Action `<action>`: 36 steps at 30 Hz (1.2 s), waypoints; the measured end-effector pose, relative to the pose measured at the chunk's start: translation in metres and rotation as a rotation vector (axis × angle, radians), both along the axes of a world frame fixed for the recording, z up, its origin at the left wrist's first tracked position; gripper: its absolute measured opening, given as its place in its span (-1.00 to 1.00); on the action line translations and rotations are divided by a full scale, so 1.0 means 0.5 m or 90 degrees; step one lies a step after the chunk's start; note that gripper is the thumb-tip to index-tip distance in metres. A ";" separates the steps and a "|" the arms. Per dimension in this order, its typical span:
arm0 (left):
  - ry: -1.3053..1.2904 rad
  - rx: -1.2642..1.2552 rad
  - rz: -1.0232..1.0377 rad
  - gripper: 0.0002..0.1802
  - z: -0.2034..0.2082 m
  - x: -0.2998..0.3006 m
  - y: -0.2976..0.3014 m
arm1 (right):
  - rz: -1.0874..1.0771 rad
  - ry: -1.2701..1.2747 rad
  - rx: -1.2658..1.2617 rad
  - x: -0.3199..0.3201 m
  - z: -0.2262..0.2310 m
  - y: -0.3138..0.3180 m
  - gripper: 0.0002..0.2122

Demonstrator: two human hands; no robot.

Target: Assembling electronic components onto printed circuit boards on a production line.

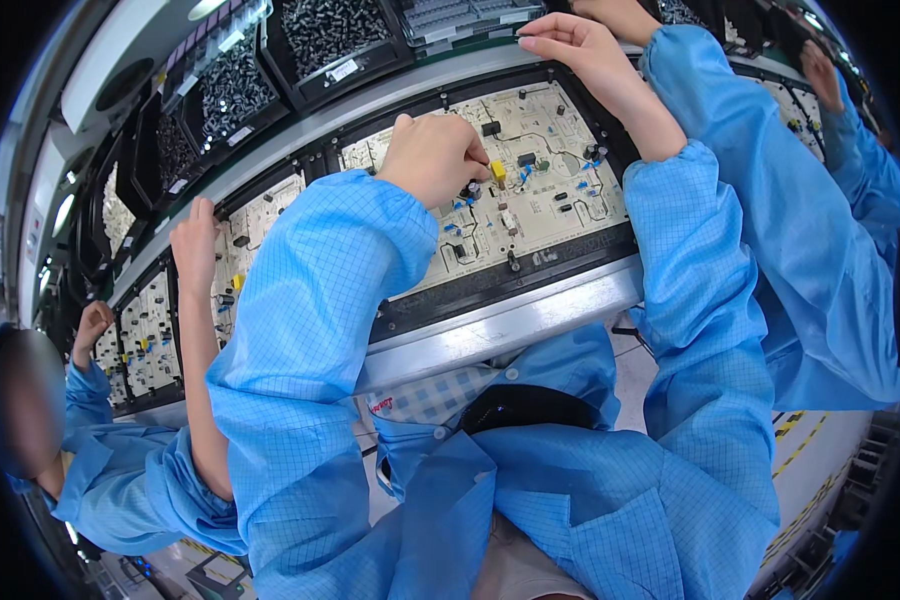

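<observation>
cream, flat, rectangular printed circuit board [545, 215], one: partly populated, lying face up, seated inside a black rectangular frame [575, 246]; left portion partly hidden from view. surface marked with fine dark print and thin, winding dark lines.

mounted on it: one bright yellow, box-shaped component [498, 172], standing near mid-board; one black, rectangular block component [491, 129], toward the far edge; a second black block component [527, 159], right of the yellow one; black, rounded components [596, 153], grouped toward the right edge; small blue parts, scattered.
</observation>
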State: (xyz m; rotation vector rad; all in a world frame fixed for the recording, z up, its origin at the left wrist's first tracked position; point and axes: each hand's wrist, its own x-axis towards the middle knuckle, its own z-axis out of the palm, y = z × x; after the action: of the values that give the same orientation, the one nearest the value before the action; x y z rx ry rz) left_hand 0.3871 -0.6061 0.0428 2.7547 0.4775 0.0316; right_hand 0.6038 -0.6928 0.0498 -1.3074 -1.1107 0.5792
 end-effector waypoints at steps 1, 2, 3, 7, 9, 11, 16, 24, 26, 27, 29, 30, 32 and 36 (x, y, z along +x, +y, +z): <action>0.000 -0.001 0.001 -0.83 -0.001 -0.001 -0.001 | -0.010 -0.110 -0.018 0.002 -0.002 -0.002 -0.85; 0.008 0.002 0.007 -0.83 0.007 0.000 -0.007 | -0.022 -0.221 -0.036 0.008 -0.004 -0.006 -0.80; 0.015 0.005 0.012 -0.83 0.011 0.001 -0.011 | -0.022 -0.222 -0.036 0.016 -0.009 -0.005 -0.80; 0.009 0.051 0.014 -0.84 0.007 -0.001 -0.014 | -0.058 -0.458 -0.060 0.038 -0.027 -0.009 -0.82; 0.022 0.030 0.012 -0.82 0.014 0.000 -0.013 | -0.100 -0.570 -0.071 0.050 -0.029 -0.020 -0.84; 0.046 0.029 0.014 -0.82 0.024 0.004 -0.016 | -0.042 -0.679 -0.151 0.056 -0.024 -0.028 -0.85; 0.077 0.025 -0.008 -0.77 0.026 0.012 0.000 | 0.060 -0.632 -0.240 0.049 -0.022 -0.036 -0.87; -0.250 0.044 0.131 -0.63 0.145 -0.113 0.336 | 0.130 -0.601 -0.185 0.040 -0.034 -0.021 -0.87; -0.250 0.212 0.309 -0.62 0.176 -0.147 0.383 | 0.115 -0.602 -0.179 0.053 -0.041 -0.038 -0.88; -0.296 0.252 0.344 -0.60 0.176 -0.178 0.432 | 0.097 -0.588 -0.206 0.053 -0.038 -0.044 -0.88; -0.342 0.327 0.433 -0.58 0.161 -0.237 0.497 | 0.081 -0.552 -0.267 0.042 -0.024 -0.055 -0.89; -0.346 0.357 0.485 -0.57 0.153 -0.255 0.512 | 0.078 -0.555 -0.265 0.043 -0.021 -0.057 -0.89; -0.274 0.392 0.578 -0.56 0.119 -0.335 0.590 | 0.106 -0.522 -0.233 0.035 -0.014 -0.049 -0.89; -0.105 0.273 0.552 -0.62 0.047 -0.374 0.639 | 0.099 -0.533 -0.241 0.040 -0.018 -0.044 -0.88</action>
State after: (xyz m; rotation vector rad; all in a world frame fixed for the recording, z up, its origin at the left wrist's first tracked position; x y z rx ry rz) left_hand 0.2002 -0.2866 0.0664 2.6445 1.7284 0.6220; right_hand 0.6238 -0.7148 0.0408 -1.8820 -1.8588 0.3571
